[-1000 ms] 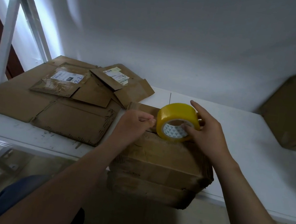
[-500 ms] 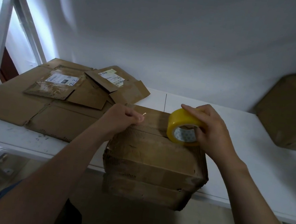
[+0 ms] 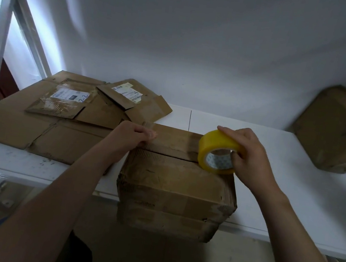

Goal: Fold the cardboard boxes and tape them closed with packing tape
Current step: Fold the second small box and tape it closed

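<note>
Taping shut the cardboard box (image 3: 177,182), which is sitting at the near edge of the white tabletop (image 3: 296,191), directly in front of the body, with its front face apparently hanging a little past that edge. Running left to right across the box top, between the two hands: the flap seam (image 3: 171,155), the long axis that the coming pull has to follow. Standing the yellow packing tape roll (image 3: 216,152) on its edge at the right end of that seam, touching the box top. Gripping the roll with the right hand (image 3: 252,159), fingers curled over its rim and the thumb hidden behind it. Anchoring at the opposite end with the left hand (image 3: 133,135), fingers curled tight and seemingly pinching the free end of a glossy tape strip (image 3: 177,139) against the far flap; hard to tell exactly where the strip ends. Judging the right hand to be the one nearer the unsealed stretch, so needing to carry the roll onward to the right and down over the box's side while holding the left end fixed. Lying well off to the left on the tabletop: flattened cardboard (image 3: 58,124) bearing shipping labels. Resting far to the right, against the wall: a second box (image 3: 339,130).
</note>
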Tool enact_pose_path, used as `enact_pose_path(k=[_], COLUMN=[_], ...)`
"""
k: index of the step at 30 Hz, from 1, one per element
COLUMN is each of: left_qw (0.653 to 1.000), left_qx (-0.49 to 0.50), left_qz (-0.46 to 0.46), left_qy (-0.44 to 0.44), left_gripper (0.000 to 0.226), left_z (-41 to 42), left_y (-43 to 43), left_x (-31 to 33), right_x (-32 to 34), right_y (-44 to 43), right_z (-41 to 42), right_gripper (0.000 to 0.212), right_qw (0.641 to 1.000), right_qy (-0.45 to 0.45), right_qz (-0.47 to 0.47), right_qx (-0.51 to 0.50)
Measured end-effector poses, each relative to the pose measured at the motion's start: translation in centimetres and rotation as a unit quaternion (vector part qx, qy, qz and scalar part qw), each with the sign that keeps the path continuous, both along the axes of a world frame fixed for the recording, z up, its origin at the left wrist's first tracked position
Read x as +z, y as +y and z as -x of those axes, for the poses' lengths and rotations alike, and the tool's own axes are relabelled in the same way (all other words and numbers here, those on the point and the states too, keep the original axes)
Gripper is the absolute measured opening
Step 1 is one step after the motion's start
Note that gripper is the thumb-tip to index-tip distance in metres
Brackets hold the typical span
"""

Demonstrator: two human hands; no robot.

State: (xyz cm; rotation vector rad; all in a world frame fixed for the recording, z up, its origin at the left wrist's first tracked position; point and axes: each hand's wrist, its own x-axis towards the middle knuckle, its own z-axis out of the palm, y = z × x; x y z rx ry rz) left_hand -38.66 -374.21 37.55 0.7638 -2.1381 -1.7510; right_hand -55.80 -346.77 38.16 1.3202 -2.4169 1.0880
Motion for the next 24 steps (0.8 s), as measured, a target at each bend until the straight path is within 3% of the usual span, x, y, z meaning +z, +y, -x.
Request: enact_pose_path(k=[3,5,10,15,24], left_qw=[0.997,0.998,0.999,0.999,0.999], left_qx=[0.025,0.024,0.048,0.007,0.01], left_qz=[-0.065,-0.057,-0.015,-0.013,0.039], left_qy=[0.022,0.012,0.002,-0.037,-0.034], left_gripper=[0.015,0.014,0.014,0.02,0.014], left_z=[-0.2,-0.8,-3.1,-5.4,-6.9], left_y=[-0.5,-1.5,-4.7,-6.4,-9.4], left_x=[0.2,0.3,0.6,-0.7,-1.6], right_x=[-0.9,-1.1,0.2,1.3,1.5], right_y=[-0.6,-1.0,-1.5,-2.9,-5.8], right_z=[-0.4,-0.7,-1.7,-3.8,-5.3], right_gripper=[0.073,0.073,0.084,0.075,0.055], right_qw=[0.995,0.995,0.998,0.987,0.961], right_qy=[-0.087,-0.086,0.03,0.103,0.207], right_qz=[0.047,0.042,-0.029,-0.112,-0.158], right_qx=[-0.018,-0.025,-0.048,-0.058,-0.095])
